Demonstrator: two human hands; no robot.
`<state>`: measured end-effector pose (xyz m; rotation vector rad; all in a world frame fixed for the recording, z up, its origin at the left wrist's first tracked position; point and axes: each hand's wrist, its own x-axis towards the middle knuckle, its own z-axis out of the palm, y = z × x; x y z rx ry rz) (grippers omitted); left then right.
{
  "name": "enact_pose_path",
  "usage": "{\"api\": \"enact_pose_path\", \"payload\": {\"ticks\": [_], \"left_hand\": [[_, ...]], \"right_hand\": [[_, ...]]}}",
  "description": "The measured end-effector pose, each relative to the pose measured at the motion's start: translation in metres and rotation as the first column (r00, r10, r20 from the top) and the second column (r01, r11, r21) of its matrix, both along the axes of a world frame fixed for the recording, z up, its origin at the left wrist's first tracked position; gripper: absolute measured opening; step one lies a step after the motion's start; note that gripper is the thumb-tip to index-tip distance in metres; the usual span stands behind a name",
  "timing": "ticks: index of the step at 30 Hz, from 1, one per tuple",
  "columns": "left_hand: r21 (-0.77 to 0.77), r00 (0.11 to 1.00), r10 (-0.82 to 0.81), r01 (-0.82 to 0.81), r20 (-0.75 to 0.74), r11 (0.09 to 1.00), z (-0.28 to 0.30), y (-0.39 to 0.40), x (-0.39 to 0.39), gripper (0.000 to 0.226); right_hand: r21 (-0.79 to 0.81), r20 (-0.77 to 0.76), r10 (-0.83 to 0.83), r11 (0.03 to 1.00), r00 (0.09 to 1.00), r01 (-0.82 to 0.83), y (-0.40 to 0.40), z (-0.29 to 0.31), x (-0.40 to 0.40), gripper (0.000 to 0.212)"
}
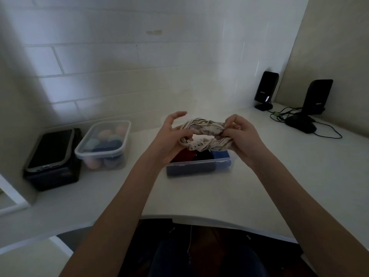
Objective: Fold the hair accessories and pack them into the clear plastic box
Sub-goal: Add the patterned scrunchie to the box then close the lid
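The fingers (232, 126) of the right hand (242, 136) are curled and pinching one end of a cream, dark-streaked fabric headband (201, 134), while the left hand (169, 136) grips the opposite end with thumb and lower fingers, its upper fingers lifted loosely and holding nothing. Beneath everything runs a white tabletop (199, 196), its curved front edge nearest the viewer, giving a low working surface so both arms can reach forward. On it, directly under the hands, sits the clear plastic box (199, 166), open-topped and already holding rolled red, dark and blue fabric pieces; the headband is held stretched into a ring just above it, probably so it can be gathered or folded and dropped straight in. To the left, against the wall, a dark box carries a phone (52, 148) lying on top, and beside it stands a lidded clear container (103, 144) filled with rounded pastel and blue items, kept closed and apart from the work. At the far right, two small black speakers (317, 96) with trailing cables stand well away from the hands.
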<state>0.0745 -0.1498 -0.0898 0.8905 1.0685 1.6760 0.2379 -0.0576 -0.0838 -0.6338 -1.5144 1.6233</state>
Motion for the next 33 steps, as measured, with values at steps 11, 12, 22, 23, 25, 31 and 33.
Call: {"api": "enact_pose_path", "payload": {"ticks": [11,12,22,23,25,31,33], "left_hand": [[-0.072,0.445,-0.018,-0.106,-0.896,0.992,-0.002,0.008,-0.006,0.040],[-0.096,0.363,-0.050,-0.110,-0.931,0.989,-0.003,0.009,-0.005,0.041],[-0.205,-0.020,-0.209,-0.119,-0.978,0.972,-0.008,0.018,0.000,0.042],[-0.204,-0.060,-0.214,-0.137,-0.975,0.969,-0.008,0.019,0.000,0.041],[-0.180,-0.168,-0.208,-0.168,-0.964,0.969,-0.007,0.021,-0.002,0.041],[-0.125,-0.329,-0.141,-0.069,-0.934,0.990,-0.009,0.023,-0.006,0.036],[-0.159,-0.308,-0.175,-0.075,-0.935,0.984,-0.010,0.024,-0.004,0.033]], "right_hand": [[0.649,0.624,-0.310,0.717,0.717,-0.256,0.018,-0.003,0.000,0.031],[0.648,0.657,-0.318,0.702,0.684,-0.296,0.020,-0.004,0.000,0.032],[0.574,0.796,-0.534,0.516,0.285,-0.636,0.023,0.009,-0.004,0.041],[0.553,0.798,-0.550,0.508,0.245,-0.660,0.024,0.011,-0.004,0.043],[0.516,0.799,-0.573,0.497,0.182,-0.698,0.026,0.015,-0.005,0.046],[0.450,0.765,-0.639,0.435,0.084,-0.780,0.028,0.017,-0.007,0.044],[0.416,0.750,-0.661,0.426,0.038,-0.804,0.029,0.016,-0.009,0.047]]}}
